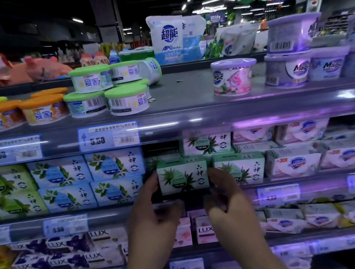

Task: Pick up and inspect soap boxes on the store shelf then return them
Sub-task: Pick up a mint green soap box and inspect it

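Note:
A green and white soap box with an aloe picture [182, 177] sits at the front of the second shelf [228, 190], near the middle. My left hand [154, 211] touches its left end with the fingertips. My right hand [227, 196] grips its right end between thumb and fingers. The box rests level, facing me. A matching green box [241, 169] stands just to its right, and another [206, 144] sits higher behind. Whether the held box is lifted off the shelf or resting on it is unclear.
Blue and green soap boxes [90, 181] fill the shelf to the left, pink and white ones [298, 161] to the right. LUX boxes [74, 252] lie on the shelf below. Round air freshener tubs [128, 99] stand on the top shelf. Price tags line the shelf edges.

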The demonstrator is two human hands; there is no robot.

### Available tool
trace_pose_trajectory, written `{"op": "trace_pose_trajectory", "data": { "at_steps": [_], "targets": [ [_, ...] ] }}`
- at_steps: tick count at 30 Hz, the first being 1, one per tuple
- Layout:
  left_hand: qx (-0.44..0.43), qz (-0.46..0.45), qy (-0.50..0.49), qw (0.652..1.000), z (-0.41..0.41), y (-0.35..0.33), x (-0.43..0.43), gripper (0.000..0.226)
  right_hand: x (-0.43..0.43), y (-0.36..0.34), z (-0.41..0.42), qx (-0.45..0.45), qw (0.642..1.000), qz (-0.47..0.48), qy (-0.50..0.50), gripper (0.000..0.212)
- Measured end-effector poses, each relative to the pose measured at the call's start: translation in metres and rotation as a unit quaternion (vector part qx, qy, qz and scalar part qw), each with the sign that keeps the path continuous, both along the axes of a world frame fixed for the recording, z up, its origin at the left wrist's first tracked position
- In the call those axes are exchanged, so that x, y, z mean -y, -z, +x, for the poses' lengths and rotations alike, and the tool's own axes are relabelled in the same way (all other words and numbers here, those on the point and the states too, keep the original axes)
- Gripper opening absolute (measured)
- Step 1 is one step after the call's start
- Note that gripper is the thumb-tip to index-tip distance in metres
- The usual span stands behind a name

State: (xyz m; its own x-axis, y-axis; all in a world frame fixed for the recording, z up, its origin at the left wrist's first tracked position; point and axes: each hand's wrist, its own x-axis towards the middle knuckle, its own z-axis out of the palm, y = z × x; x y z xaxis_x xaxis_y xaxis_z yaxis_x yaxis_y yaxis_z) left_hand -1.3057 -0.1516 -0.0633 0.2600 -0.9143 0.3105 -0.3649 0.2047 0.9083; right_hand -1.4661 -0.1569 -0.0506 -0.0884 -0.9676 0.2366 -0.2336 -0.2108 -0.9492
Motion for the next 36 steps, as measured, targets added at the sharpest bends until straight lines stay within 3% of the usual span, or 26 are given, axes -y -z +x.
{"op": "trace_pose_trajectory", "data": {
  "at_steps": [6,12,15,20,24,28,30,33,36],
  "targets": [
    [-0.044,-0.077,0.012,0.996,-0.006,-0.008,-0.013,0.066,-0.014,-0.008,-0.029,0.054,0.996,-0.051,-0.044,0.062],
    [-0.106,-0.070,0.059,0.990,-0.012,-0.021,-0.025,0.063,-0.021,-0.012,-0.058,0.089,0.987,-0.093,-0.095,0.063],
    [-0.084,-0.064,0.104,0.989,-0.017,-0.022,-0.031,0.057,-0.026,-0.011,-0.067,0.114,0.981,-0.110,-0.115,0.056],
    [-0.077,-0.077,0.061,0.992,-0.024,-0.024,-0.036,0.032,-0.034,-0.016,-0.070,0.097,0.983,-0.132,-0.086,0.035],
    [-0.100,-0.055,0.034,0.993,-0.020,-0.029,-0.038,0.064,-0.035,-0.021,-0.065,0.079,0.991,-0.077,-0.072,0.029],
    [-0.137,-0.016,0.068,0.988,-0.009,-0.031,-0.034,0.062,-0.039,-0.022,-0.057,0.082,0.995,-0.037,-0.047,0.023],
    [-0.108,-0.033,0.072,0.991,-0.004,-0.031,-0.035,0.065,-0.042,-0.024,-0.055,0.062,0.997,-0.021,-0.028,0.028],
    [-0.025,-0.104,0.113,0.988,0.000,-0.028,-0.035,0.036,-0.047,-0.025,-0.053,0.087,0.996,0.019,0.004,0.040],
    [0.055,-0.189,0.153,0.969,0.007,-0.022,-0.033,0.033,-0.053,-0.028,-0.051,0.140,0.987,0.078,0.010,0.054]
  ]
}}
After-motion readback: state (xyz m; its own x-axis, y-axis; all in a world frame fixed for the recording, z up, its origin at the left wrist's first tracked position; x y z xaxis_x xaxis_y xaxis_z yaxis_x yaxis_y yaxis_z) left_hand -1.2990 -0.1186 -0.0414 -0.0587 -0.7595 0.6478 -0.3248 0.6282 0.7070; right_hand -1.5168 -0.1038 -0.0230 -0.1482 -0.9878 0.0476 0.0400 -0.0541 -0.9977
